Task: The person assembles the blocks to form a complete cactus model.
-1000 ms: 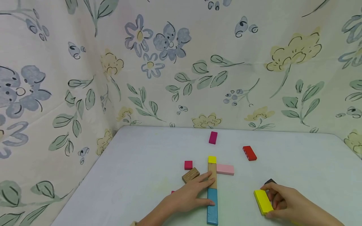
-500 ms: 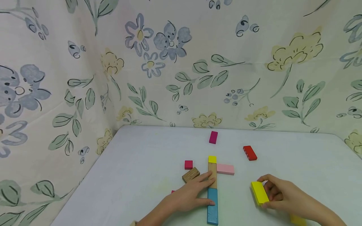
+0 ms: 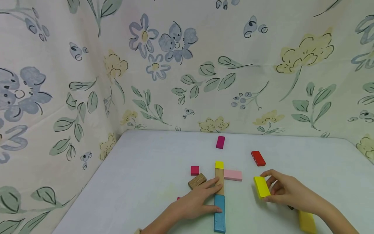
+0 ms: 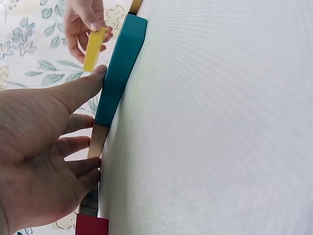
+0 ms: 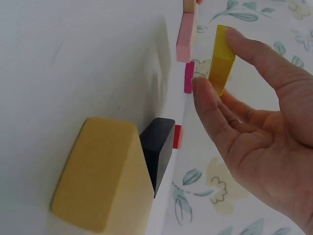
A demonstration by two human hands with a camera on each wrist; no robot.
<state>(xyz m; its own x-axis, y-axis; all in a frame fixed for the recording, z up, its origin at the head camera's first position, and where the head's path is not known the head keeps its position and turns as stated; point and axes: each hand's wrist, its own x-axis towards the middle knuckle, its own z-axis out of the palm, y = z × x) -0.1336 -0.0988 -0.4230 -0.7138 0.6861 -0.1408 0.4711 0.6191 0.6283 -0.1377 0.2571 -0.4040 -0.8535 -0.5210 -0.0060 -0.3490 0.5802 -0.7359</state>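
Note:
Lifted over the table's right half, a yellow block (image 3: 261,187) is pinched by my right hand (image 3: 287,191) between thumb and fingertips. The right wrist view shows its narrow side (image 5: 222,61) clear of the tabletop. My left hand (image 3: 197,200) rests with spread fingers on a column of blocks laid end to end. Its fingertips touch the plain wooden block (image 3: 219,174), and its thumb lies on the blue block (image 3: 219,221). At the column's far end sits a small yellow block (image 3: 219,165). A pink block (image 3: 232,175) extends from the column's right side.
A brown wooden block (image 3: 197,180) and a small crimson block (image 3: 194,170) lie left of the column. Farther back are a magenta block (image 3: 220,142) and a red block (image 3: 258,158). A darker yellow block (image 3: 306,221) and a black block (image 5: 159,147) lie near my right forearm.
My right hand has moved the yellow block up and left in the head view, away from the black and darker yellow blocks. The left hand has stayed in place.

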